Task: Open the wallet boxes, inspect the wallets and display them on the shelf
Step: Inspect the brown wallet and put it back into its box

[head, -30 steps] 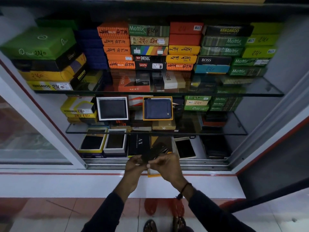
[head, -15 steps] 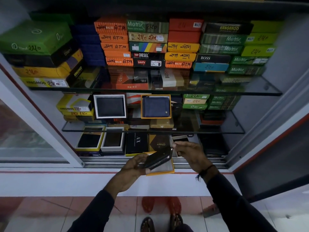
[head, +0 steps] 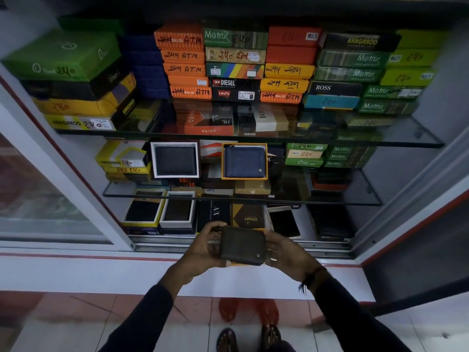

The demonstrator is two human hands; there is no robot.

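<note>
I hold a dark olive wallet (head: 242,245) flat between both hands in front of the cabinet's bottom rail. My left hand (head: 203,247) grips its left edge and my right hand (head: 286,250) its right edge. An orange box edge (head: 243,264) shows just under the wallet. On the middle glass shelf (head: 355,199) a black wallet in a white box (head: 175,160) and a blue wallet in an orange box (head: 245,161) stand on display. Two more open boxes with dark wallets (head: 142,209) (head: 177,209) lie on the bottom level.
Stacks of closed coloured wallet boxes (head: 236,59) fill the top glass shelf. On the bottom level lie a black AX box (head: 214,214), a brown box (head: 250,217) and a phone-like item (head: 285,221). A sliding glass door (head: 38,199) stands at the left. My feet (head: 248,336) are on the tiled floor.
My right hand came back from the bottom shelf to the wallet. The wallet, tilted in my left hand before, now lies flat and face-up between both hands.
</note>
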